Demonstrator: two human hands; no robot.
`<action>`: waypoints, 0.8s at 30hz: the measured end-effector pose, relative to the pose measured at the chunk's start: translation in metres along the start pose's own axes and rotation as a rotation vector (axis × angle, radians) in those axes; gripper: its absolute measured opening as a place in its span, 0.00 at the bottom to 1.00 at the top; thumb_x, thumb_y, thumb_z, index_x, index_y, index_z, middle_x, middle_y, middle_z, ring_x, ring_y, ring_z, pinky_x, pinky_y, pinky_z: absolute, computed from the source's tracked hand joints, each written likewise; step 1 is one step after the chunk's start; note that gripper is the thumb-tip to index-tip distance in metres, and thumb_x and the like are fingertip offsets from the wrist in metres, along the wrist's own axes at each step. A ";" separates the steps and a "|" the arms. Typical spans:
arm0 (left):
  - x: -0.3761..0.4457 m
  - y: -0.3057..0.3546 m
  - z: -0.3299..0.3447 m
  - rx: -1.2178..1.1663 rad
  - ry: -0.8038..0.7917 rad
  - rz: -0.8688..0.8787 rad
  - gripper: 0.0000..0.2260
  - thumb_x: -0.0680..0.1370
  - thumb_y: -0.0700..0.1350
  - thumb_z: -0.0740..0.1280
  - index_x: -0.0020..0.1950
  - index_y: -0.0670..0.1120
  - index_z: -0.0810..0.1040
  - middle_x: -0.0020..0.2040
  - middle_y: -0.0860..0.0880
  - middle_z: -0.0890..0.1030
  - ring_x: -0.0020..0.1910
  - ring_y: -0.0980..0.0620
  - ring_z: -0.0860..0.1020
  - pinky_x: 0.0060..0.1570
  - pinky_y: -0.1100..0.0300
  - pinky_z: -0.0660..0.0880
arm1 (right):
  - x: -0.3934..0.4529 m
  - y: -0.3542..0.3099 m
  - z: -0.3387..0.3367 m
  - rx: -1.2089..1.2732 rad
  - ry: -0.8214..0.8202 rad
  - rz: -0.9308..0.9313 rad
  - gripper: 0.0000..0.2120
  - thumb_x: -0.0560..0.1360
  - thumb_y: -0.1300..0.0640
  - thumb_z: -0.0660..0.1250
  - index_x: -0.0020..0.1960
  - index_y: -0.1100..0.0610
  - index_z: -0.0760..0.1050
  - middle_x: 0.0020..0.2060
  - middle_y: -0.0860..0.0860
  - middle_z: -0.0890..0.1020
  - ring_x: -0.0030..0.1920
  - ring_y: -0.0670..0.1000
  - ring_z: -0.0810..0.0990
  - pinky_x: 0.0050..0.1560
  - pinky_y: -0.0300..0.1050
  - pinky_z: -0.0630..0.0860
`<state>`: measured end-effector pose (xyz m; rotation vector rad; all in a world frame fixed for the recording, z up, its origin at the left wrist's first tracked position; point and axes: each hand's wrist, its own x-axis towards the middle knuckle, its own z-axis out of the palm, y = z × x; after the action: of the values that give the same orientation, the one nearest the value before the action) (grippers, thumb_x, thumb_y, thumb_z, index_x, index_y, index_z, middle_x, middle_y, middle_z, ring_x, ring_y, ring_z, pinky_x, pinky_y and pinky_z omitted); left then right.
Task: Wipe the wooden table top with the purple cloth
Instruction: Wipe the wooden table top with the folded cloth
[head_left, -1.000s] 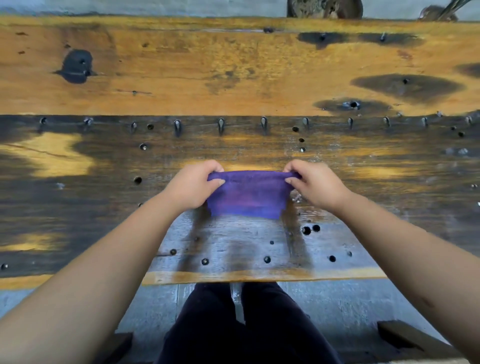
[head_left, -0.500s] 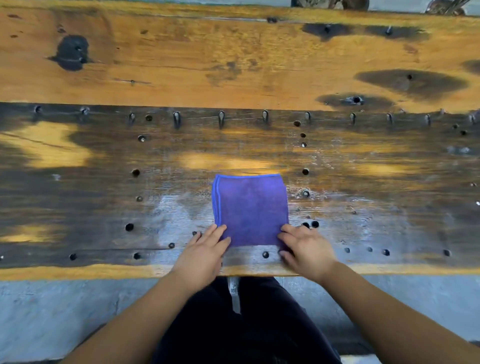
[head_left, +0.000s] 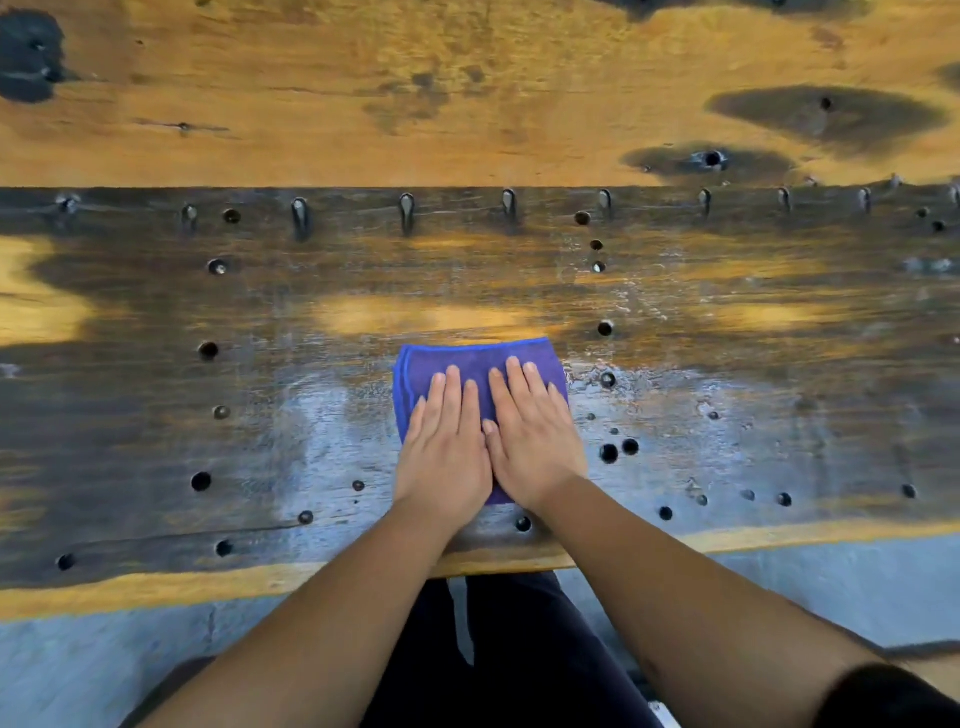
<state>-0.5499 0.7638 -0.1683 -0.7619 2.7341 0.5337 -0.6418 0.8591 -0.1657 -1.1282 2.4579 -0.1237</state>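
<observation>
A folded purple cloth lies flat on the wooden table top, near its front edge and in the middle of the view. My left hand presses flat on the cloth's left half, fingers straight and close together. My right hand lies flat beside it on the right half, thumbs touching. Both palms cover most of the cloth; only its far strip and left edge show. The wood around the cloth looks wet and shiny.
The dark front plank has many drilled holes and a row of bent nails along its far seam. A lighter orange plank lies beyond. Below the front edge are a grey floor and my dark-clothed legs.
One second ago both hands held the cloth up by its top corners; they then laid it flat on the table, and now both palms press on top of it.
</observation>
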 end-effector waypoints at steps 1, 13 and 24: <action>-0.002 0.000 0.003 0.031 -0.001 -0.002 0.26 0.83 0.50 0.44 0.79 0.44 0.41 0.77 0.47 0.35 0.74 0.51 0.31 0.72 0.54 0.33 | -0.003 0.003 0.003 -0.022 -0.005 0.000 0.29 0.81 0.44 0.41 0.79 0.54 0.48 0.79 0.53 0.47 0.78 0.52 0.42 0.74 0.49 0.38; -0.062 0.067 0.021 0.002 -0.095 0.085 0.28 0.80 0.52 0.41 0.79 0.43 0.45 0.78 0.44 0.40 0.77 0.44 0.38 0.75 0.46 0.39 | -0.097 0.042 0.006 -0.004 -0.022 0.142 0.28 0.80 0.48 0.50 0.76 0.58 0.60 0.76 0.55 0.59 0.76 0.55 0.56 0.74 0.52 0.53; -0.053 0.142 0.027 0.029 -0.085 -0.016 0.26 0.79 0.51 0.52 0.74 0.41 0.65 0.75 0.41 0.62 0.74 0.42 0.61 0.68 0.47 0.56 | -0.105 0.112 -0.020 -0.050 -0.113 0.083 0.28 0.78 0.47 0.52 0.74 0.59 0.65 0.74 0.55 0.64 0.74 0.55 0.60 0.70 0.52 0.54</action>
<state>-0.5782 0.9111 -0.1357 -0.7362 2.6493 0.5098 -0.6683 1.0089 -0.1401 -1.0230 2.4153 0.0263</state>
